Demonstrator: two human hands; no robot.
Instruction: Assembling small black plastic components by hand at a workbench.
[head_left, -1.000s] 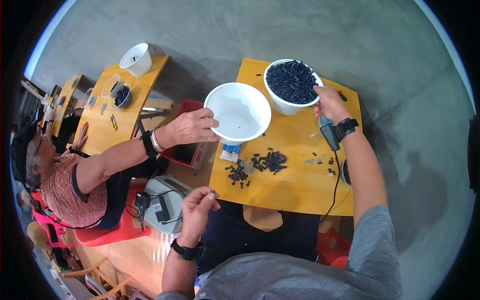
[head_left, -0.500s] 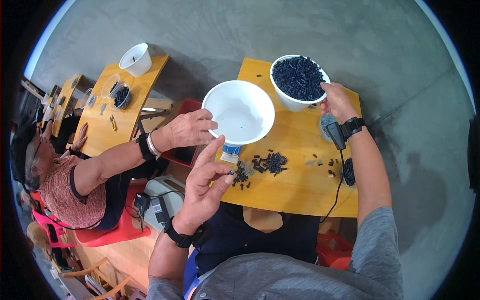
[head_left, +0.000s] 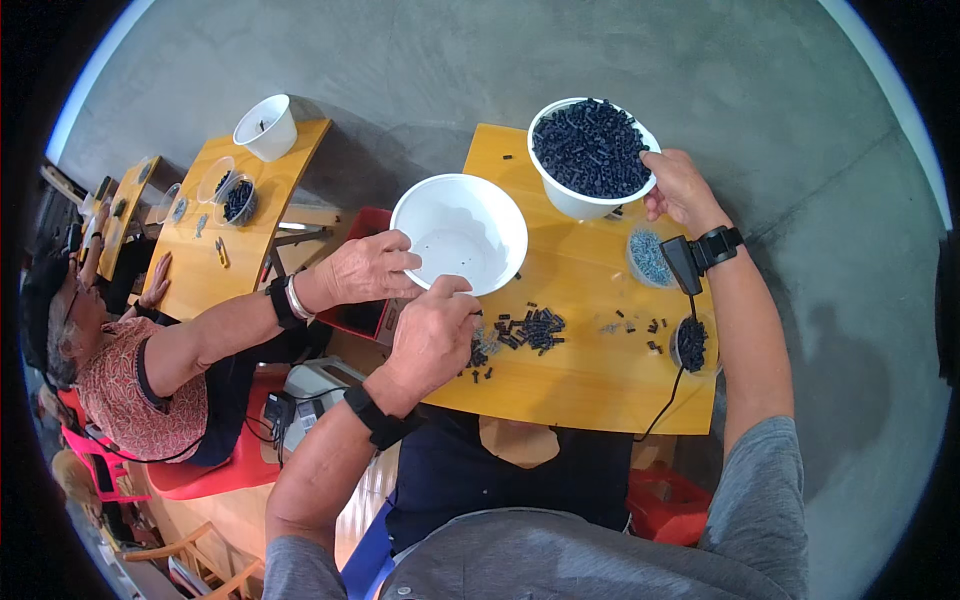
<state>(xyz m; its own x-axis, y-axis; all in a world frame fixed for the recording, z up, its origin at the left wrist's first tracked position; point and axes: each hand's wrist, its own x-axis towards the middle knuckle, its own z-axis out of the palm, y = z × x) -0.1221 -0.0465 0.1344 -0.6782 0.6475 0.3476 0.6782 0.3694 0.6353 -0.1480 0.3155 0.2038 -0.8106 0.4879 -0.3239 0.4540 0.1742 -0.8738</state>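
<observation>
My right hand (head_left: 682, 190) grips the rim of a white tub (head_left: 575, 203), its thumb over the edge. Small black tubular plastic pieces (head_left: 592, 150) fill that tub to the brim, and it is held above the far side of the table. At the near rim of a second white tub (head_left: 462, 235), my left hand (head_left: 435, 338) is closed, fingertips on the edge. This tub holds only a few dark specks. A co-worker's hand (head_left: 365, 268) holds the same tub's left rim. Whether my left hand still pinches a small piece is hidden.
Black pieces (head_left: 535, 328) and small grey bits lie loose on the yellow table (head_left: 590, 385). A clear cup of blue-grey bits (head_left: 650, 258) and another of black pieces (head_left: 692, 342) stand at the right. A cable hangs from my right wrist. A red bin (head_left: 355, 315) stands left of the table.
My left hand, which was pinching a small dark piece, has moved up onto the lighter tub's rim. That tub has shifted slightly left and nearer; the full tub has moved slightly left and up.
</observation>
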